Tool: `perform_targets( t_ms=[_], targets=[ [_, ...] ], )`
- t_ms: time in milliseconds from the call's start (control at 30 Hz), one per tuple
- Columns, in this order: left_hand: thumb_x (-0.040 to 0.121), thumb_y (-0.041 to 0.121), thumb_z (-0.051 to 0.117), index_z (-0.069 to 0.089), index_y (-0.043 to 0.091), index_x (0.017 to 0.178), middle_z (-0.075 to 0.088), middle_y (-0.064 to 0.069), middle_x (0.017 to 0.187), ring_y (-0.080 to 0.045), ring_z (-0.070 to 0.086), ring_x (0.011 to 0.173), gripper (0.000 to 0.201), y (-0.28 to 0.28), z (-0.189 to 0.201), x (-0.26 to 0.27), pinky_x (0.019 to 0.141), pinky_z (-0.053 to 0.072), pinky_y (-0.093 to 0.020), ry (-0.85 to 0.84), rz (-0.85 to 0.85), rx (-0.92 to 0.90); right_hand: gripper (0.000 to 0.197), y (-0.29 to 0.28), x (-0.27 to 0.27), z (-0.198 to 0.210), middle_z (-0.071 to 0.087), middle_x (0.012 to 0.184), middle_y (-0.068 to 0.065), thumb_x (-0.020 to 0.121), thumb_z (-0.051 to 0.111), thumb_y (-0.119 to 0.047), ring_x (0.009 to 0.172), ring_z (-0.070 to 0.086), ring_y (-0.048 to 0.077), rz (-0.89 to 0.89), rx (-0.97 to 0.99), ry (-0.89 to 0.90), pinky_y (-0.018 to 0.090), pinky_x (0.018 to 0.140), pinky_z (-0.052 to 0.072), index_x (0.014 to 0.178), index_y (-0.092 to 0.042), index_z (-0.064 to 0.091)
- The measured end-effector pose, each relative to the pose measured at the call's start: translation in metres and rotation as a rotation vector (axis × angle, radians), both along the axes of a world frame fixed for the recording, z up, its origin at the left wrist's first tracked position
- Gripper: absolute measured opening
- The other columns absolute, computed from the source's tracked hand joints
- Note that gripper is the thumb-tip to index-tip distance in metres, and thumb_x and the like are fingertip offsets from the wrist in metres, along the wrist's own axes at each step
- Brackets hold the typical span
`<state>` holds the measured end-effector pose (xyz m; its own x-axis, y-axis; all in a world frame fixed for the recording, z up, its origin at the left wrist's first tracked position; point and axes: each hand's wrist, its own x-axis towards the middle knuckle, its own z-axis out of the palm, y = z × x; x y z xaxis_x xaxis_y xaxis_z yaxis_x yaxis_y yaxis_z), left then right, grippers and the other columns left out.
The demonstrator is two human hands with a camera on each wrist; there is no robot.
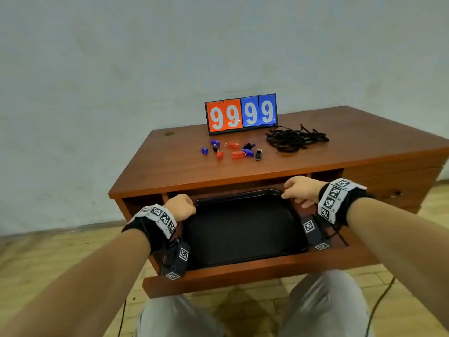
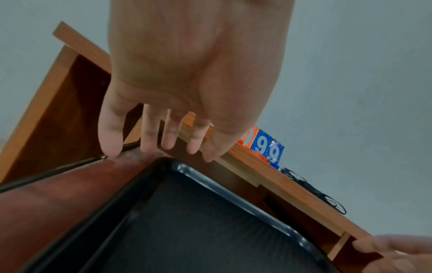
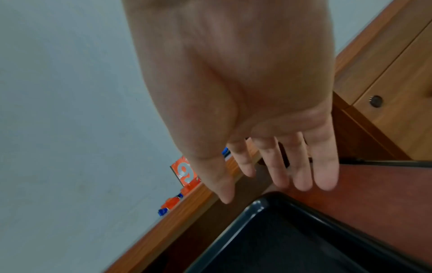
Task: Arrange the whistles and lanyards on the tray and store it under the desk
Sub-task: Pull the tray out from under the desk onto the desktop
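An empty black tray [image 1: 243, 193] lies on the desk's pulled-out shelf [image 1: 243, 273]. My left hand [image 1: 181, 207] hovers at the tray's far left corner [image 2: 168, 162]. Its fingers [image 2: 149, 140] hang fairly straight, tips close to the shelf, holding nothing. Over the far right corner [image 3: 268, 198] my right hand [image 1: 301, 192] has its fingers [image 3: 280, 166] extended, also holding nothing. Several small blue, red and black whistles [image 1: 230, 150] are scattered on the desk top. A tangle of black lanyards [image 1: 294, 139] lies to their right.
A flip scoreboard [image 1: 241, 115] reading 99 99 stands behind the whistles. The wooden desk [image 1: 170, 171] has drawers [image 1: 401, 188] at its right. My knees sit below the shelf's front. A cable runs over the floor at the right.
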<state>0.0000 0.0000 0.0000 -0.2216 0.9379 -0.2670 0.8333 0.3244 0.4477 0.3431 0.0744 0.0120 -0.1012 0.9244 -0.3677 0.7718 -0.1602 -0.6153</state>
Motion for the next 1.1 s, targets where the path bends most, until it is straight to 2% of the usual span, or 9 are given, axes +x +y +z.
perform_targets(
  t_ms=[133, 200, 267, 333, 433, 600, 700, 867, 1100],
  targets=[
    [0.086, 0.022, 0.065, 0.052, 0.007, 0.128, 0.061, -0.014, 0.12, -0.031, 0.06, 0.11, 0.047, -0.001, -0.022, -0.004, 0.092, 0.051, -0.035, -0.031, 0.085, -0.079, 0.049, -0.002, 0.004, -0.016, 0.053, 0.134, 0.019, 0.092, 0.064, -0.022, 0.114, 0.058, 0.039, -0.017, -0.096, -0.065, 0.048, 0.089, 0.054, 0.137, -0.008, 0.048],
    [0.083, 0.023, 0.066, 0.042, 0.008, 0.126, 0.06, -0.016, 0.119, -0.034, 0.062, 0.106, 0.052, -0.003, -0.032, -0.005, 0.093, 0.053, -0.044, -0.094, 0.135, -0.115, 0.042, -0.003, 0.003, -0.023, 0.057, 0.129, 0.021, 0.092, 0.064, -0.021, 0.107, 0.062, 0.04, -0.03, -0.134, -0.06, 0.051, 0.088, 0.055, 0.13, -0.004, 0.054],
    [0.078, 0.023, 0.066, 0.037, 0.006, 0.116, 0.059, -0.016, 0.116, -0.035, 0.064, 0.102, 0.051, 0.0, -0.045, -0.009, 0.088, 0.056, -0.049, -0.152, 0.172, -0.14, 0.042, -0.003, 0.002, -0.027, 0.059, 0.127, 0.019, 0.092, 0.065, -0.019, 0.103, 0.063, 0.037, -0.029, -0.16, -0.045, 0.047, 0.08, 0.057, 0.129, -0.002, 0.054],
    [0.071, 0.021, 0.064, 0.046, 0.0, 0.118, 0.064, -0.019, 0.109, -0.037, 0.067, 0.096, 0.055, -0.001, -0.049, -0.011, 0.083, 0.057, -0.055, -0.21, 0.207, -0.124, 0.043, 0.0, 0.001, -0.029, 0.059, 0.126, 0.019, 0.093, 0.063, -0.019, 0.103, 0.064, 0.036, -0.037, -0.151, -0.049, 0.04, 0.069, 0.057, 0.13, 0.0, 0.052],
    [0.079, 0.016, 0.062, 0.056, -0.002, 0.114, 0.065, -0.023, 0.106, -0.04, 0.067, 0.094, 0.04, 0.0, -0.054, -0.015, 0.081, 0.058, -0.057, -0.265, 0.239, -0.144, 0.046, 0.003, 0.0, -0.033, 0.058, 0.128, 0.021, 0.094, 0.062, -0.019, 0.104, 0.064, 0.037, -0.05, -0.162, -0.06, 0.043, 0.079, 0.057, 0.132, 0.002, 0.049],
    [0.087, 0.02, 0.063, 0.049, 0.001, 0.122, 0.06, -0.02, 0.116, -0.039, 0.064, 0.103, 0.042, -0.009, -0.038, -0.007, 0.088, 0.056, -0.053, -0.295, 0.265, -0.184, 0.04, 0.003, 0.003, -0.042, 0.056, 0.122, 0.02, 0.094, 0.06, -0.014, 0.101, 0.062, 0.038, -0.111, -0.194, 0.001, 0.052, 0.09, 0.054, 0.128, 0.001, 0.048],
    [0.091, 0.017, 0.06, 0.047, 0.001, 0.117, 0.059, -0.021, 0.117, -0.04, 0.062, 0.105, 0.033, -0.012, -0.029, -0.004, 0.09, 0.055, -0.052, -0.303, 0.275, -0.177, 0.042, 0.002, 0.004, -0.038, 0.057, 0.127, 0.019, 0.092, 0.062, -0.017, 0.106, 0.062, 0.039, -0.089, -0.197, 0.002, 0.051, 0.088, 0.055, 0.129, -0.002, 0.048],
    [0.09, 0.016, 0.061, 0.052, 0.002, 0.104, 0.063, -0.023, 0.108, -0.041, 0.065, 0.098, 0.021, -0.012, -0.011, -0.006, 0.09, 0.055, -0.056, -0.306, 0.276, -0.151, 0.046, 0.004, 0.006, -0.014, 0.065, 0.118, 0.02, 0.091, 0.064, -0.024, 0.099, 0.068, 0.037, -0.027, -0.185, -0.004, 0.053, 0.087, 0.056, 0.13, -0.003, 0.05],
    [0.091, 0.019, 0.062, 0.037, 0.003, 0.136, 0.055, -0.024, 0.128, -0.044, 0.064, 0.103, 0.054, -0.019, 0.011, -0.009, 0.084, 0.056, -0.058, -0.369, 0.272, -0.207, 0.039, -0.004, 0.007, 0.011, 0.058, 0.132, 0.022, 0.093, 0.064, -0.024, 0.103, 0.067, 0.04, 0.002, -0.169, -0.05, 0.054, 0.089, 0.055, 0.124, -0.003, 0.057]
  ],
)
